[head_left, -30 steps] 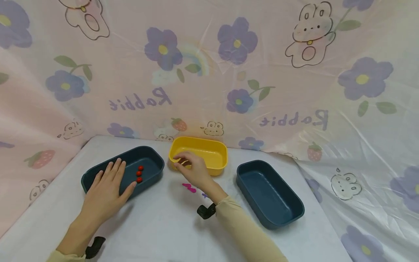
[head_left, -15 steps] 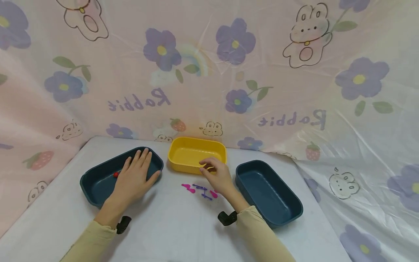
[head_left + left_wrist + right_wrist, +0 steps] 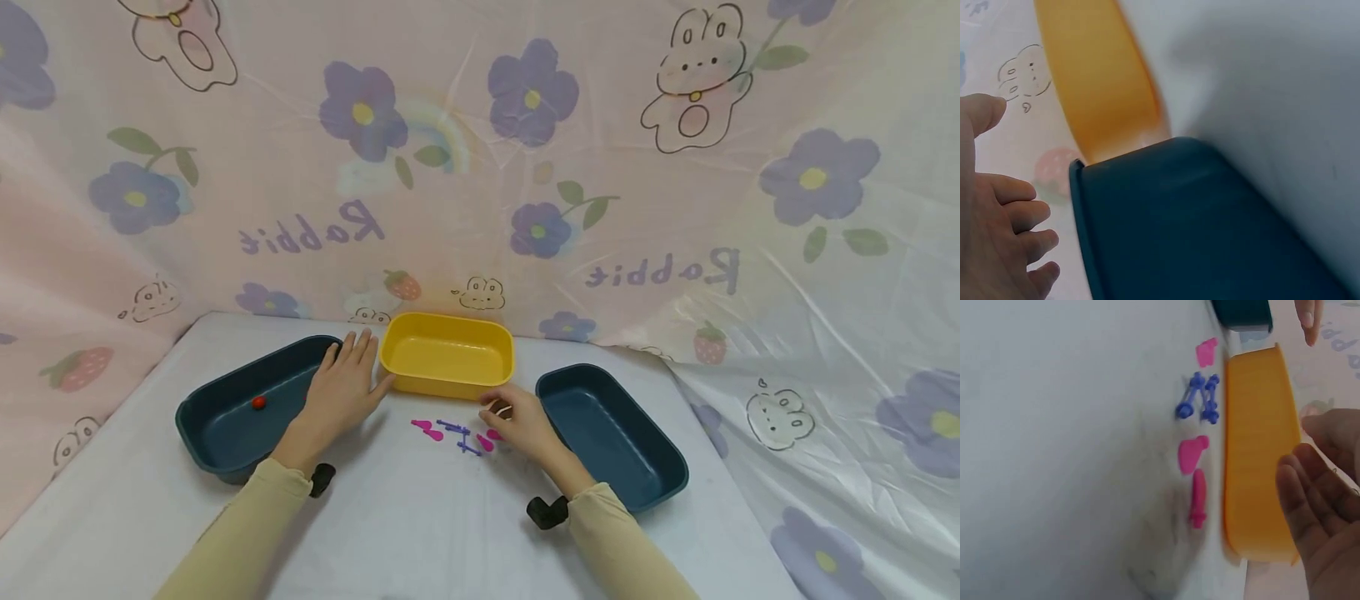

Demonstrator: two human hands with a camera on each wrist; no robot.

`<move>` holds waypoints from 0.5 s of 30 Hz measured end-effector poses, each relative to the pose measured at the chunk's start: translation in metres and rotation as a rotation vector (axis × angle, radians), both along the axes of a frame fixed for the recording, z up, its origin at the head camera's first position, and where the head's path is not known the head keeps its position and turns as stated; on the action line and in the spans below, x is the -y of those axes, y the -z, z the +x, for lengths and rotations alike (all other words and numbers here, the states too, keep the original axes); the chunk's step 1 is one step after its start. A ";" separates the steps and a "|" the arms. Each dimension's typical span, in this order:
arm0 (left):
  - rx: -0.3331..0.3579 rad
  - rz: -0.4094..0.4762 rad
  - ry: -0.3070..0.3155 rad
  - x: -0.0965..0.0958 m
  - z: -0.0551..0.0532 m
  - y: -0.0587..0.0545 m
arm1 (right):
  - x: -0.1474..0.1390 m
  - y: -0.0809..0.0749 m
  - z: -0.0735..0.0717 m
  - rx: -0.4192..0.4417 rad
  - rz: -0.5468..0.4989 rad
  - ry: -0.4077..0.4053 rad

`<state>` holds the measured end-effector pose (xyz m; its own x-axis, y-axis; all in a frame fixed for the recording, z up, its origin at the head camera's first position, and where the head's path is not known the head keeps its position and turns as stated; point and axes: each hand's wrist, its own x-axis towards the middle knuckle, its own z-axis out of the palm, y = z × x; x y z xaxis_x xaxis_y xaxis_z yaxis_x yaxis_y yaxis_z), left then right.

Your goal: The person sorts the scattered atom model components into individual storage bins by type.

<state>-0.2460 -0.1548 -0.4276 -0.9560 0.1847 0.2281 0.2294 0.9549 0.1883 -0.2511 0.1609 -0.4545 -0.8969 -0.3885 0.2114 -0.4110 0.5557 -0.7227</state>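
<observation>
My left hand (image 3: 337, 400), fingers straight, hovers over the right end of the left dark teal tray (image 3: 225, 477). In the left wrist view that hand (image 3: 1007, 231) appears beside the tray's rim, holding nothing visible. One small red ball (image 3: 258, 402) lies in this tray; the hand and wrist hide part of its inside. My right hand (image 3: 528, 425) is above the table between the yellow tray (image 3: 450, 387) and the right teal tray, its fingers loosely bent. Seen from the right wrist, thumb and fingers are apart with nothing between them. Small pink pin-shaped pieces (image 3: 433, 435) and purple knobbed sticks (image 3: 453, 427) lie nearby.
The right teal tray (image 3: 615, 442) stands slanted at the right of the white table (image 3: 420, 533). Behind the table hangs a patterned cloth (image 3: 450, 167) with flowers and rabbits. A black wrist device (image 3: 547, 512) is strapped to the right wrist, another (image 3: 322, 481) to the left.
The left hand has moved right across its tray. From over the yellow tray, the right hand has shifted right and toward me, uncovering pink and purple pieces. Three red balls seen earlier are out of sight.
</observation>
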 end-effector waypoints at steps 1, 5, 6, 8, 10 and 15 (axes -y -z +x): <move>0.002 0.002 0.000 -0.001 -0.002 0.000 | -0.001 0.001 -0.001 0.015 0.020 -0.010; 0.016 0.008 -0.002 -0.005 -0.010 0.003 | -0.002 0.006 -0.004 0.056 0.088 -0.057; 0.021 0.006 -0.003 -0.006 -0.012 0.003 | -0.002 0.007 -0.005 0.058 0.100 -0.069; 0.035 0.004 -0.009 -0.007 -0.016 0.005 | -0.002 0.009 -0.005 0.064 0.118 -0.090; 0.049 -0.001 -0.014 -0.009 -0.018 0.006 | -0.001 0.009 -0.005 0.069 0.131 -0.106; 0.082 -0.007 -0.025 -0.012 -0.024 0.008 | 0.003 0.010 -0.004 0.059 0.184 -0.135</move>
<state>-0.2696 -0.1430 -0.4358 -0.9758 0.1615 0.1474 0.1892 0.9615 0.1992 -0.2549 0.1575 -0.4641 -0.8429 -0.5329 0.0748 -0.4506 0.6230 -0.6393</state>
